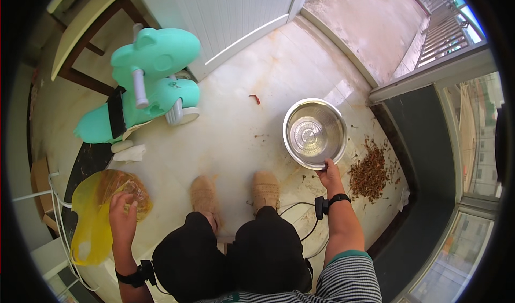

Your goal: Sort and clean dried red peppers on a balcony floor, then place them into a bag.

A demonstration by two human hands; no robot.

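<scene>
My right hand (330, 175) is closed on the near rim of a round stainless-steel basin (288, 125), thumb over the edge. Nothing lies inside the basin, and its bottom has a ring pattern of dots. Over a yellow plastic bag (88, 217) hovers my left hand (123, 217), its fingers loosely bent and apart, with nothing visible in them. Beside that hand, a clear-wrapped bundle with brownish contents (129, 187) rests at the bag's upper part; whether the fingers touch it I cannot tell.
A brown heap of dried bits (371, 170) lies right of the basin. One red dried chilli (255, 98) is farther off. A turquoise ride-on toy (155, 61) stands at the left, near a wooden-legged table (88, 21). A cable (292, 206) runs from my right wrist.
</scene>
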